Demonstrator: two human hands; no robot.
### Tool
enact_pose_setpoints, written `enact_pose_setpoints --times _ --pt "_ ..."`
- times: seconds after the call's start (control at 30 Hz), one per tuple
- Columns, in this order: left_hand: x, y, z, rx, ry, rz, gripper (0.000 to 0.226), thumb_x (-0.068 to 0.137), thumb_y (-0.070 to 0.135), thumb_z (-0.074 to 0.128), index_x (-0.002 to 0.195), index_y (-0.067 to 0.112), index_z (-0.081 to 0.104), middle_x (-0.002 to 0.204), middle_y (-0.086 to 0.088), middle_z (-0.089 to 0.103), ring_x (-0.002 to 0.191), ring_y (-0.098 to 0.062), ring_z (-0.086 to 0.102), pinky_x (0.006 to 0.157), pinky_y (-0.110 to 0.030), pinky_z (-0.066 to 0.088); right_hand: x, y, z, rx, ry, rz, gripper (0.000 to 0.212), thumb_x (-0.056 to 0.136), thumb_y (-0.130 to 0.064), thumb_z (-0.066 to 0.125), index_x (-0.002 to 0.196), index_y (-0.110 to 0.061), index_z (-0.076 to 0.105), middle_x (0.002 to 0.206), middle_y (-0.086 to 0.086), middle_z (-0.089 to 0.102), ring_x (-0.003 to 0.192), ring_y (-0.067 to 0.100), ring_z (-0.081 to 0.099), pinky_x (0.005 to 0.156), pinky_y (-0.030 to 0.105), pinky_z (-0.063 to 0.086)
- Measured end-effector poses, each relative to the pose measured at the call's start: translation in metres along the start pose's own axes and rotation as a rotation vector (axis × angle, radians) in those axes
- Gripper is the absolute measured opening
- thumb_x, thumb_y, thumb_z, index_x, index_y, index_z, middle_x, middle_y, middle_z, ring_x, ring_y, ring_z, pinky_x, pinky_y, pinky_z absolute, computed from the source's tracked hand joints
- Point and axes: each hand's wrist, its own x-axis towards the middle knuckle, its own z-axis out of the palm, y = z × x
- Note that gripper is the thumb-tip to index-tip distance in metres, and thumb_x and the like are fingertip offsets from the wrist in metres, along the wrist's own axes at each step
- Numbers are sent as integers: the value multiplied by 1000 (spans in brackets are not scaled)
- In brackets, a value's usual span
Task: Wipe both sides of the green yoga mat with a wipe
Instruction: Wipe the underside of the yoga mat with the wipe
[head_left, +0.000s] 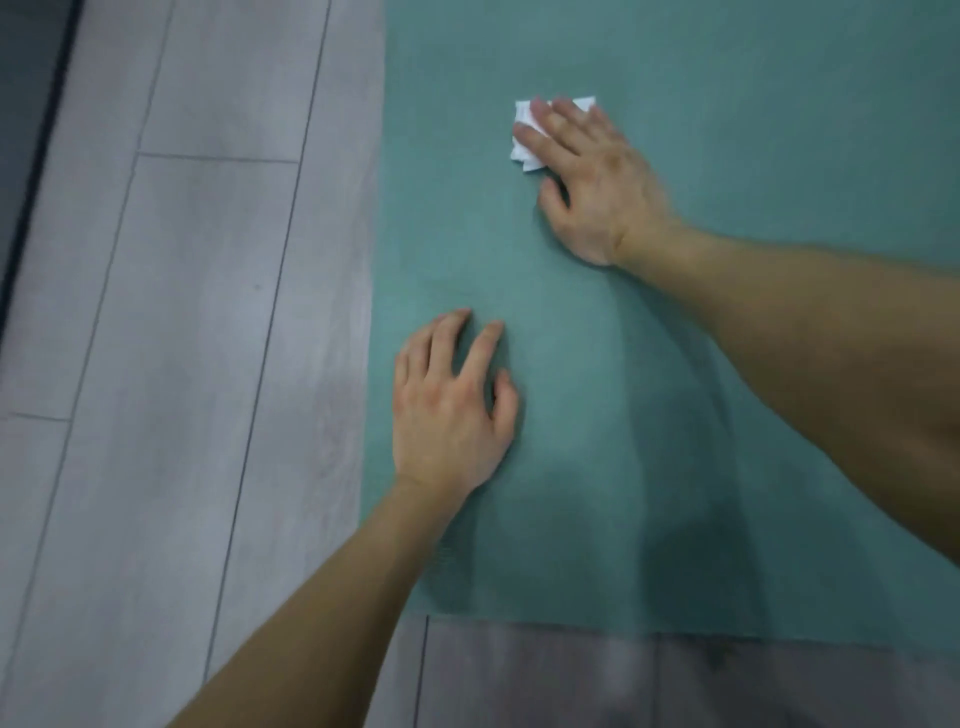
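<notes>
While the green yoga mat (727, 364) lies flat on the grey plank floor (182, 312), I have both hands down on it, nearer its left edge than its middle. My right hand (592, 176) reaches in from the right, palm down. Its fingers are stretched almost straight and pressed on a crumpled white wipe (524, 150). The wipe sits under the fingertips, touching the mat, and its corners stick out past them on the far and left sides. The thumb lies on the mat just beside the wipe and does not curl round it. My left hand (447, 410) rests closer to the mat's near edge, also palm down, with the fingers spread, lightly bent and holding nothing. The two hands are apart, with bare mat between them. Darker, shadowed patches mark the mat toward its near edge, below my right forearm. A dark strip (31, 156) runs along the floor's far-left side, too blurred for me to identify.
</notes>
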Motion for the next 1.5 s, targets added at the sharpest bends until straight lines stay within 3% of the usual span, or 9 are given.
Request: enact_pose_setpoints --times 0.17,0.5,0.7,0.9,1.0,1.1,1.2,1.33,1.5 --pt "11 -11 6 2 67 18 39 95 34 60 131 21 67 137 -8 58 124 -34 53 110 -48 39 -42 -38 4 -14 -64 96 71 104 -49 34 167 -17 28 176 9 18 163 28 13 133 49 5" --pt "6 -23 8 65 89 33 40 103 54 53 134 33 64 135 -3 57 124 -30 51 107 -47 40 -285 -139 -2 2 -159 37 72 108 -54 39 169 -20 21 178 2 6 165 21 -2 132 50 11" --pt "7 -5 14 197 24 53 40 104 54 48 134 30 62 137 -11 56 122 -37 52 101 -48 44 -332 -100 -11 -41 -166 42 62 111 -49 32 169 -26 24 178 -4 11 164 16 4 133 45 10" --pt "-14 21 -16 194 -106 59 32 101 38 54 128 23 62 120 -11 59 109 -39 55 90 -49 49 -393 -57 -38 -85 -163 257 61 112 -47 26 170 -28 19 178 -7 6 164 12 -3 132 47 15" --pt "-49 21 -39 161 -147 104 26 98 40 58 117 23 66 113 -4 60 105 -33 56 83 -44 52 -392 -67 -36 -79 -176 298 68 110 -55 22 170 -25 15 178 -6 0 163 12 -9 132 47 12" --pt "-75 2 -67 175 -236 32 38 91 58 66 113 27 68 110 2 60 110 -26 57 83 -41 54 -372 -86 -29 -57 -191 171 71 109 -55 25 171 -23 12 178 -5 -2 164 14 -10 133 48 10" --pt "-87 -22 -101 136 -442 -124 82 66 77 80 131 30 64 125 6 56 124 -21 51 98 -40 52 -329 -130 -13 -4 -226 -62 68 109 -50 28 170 -23 16 178 -4 3 164 16 -5 133 47 6" --pt "-108 -24 -117 213 -629 -77 127 53 63 95 159 20 40 162 0 37 141 -26 39 115 -42 44 -234 -160 7 -5 -284 -301 62 111 -46 23 170 -24 18 178 -3 10 164 19 7 134 44 5" --pt "-114 -26 -117 260 -638 -28 135 58 56 96 166 16 24 170 -5 24 146 -30 35 117 -42 43 -77 -134 1 7 -325 59 63 112 -46 18 170 -22 14 178 4 5 164 25 5 133 47 3"
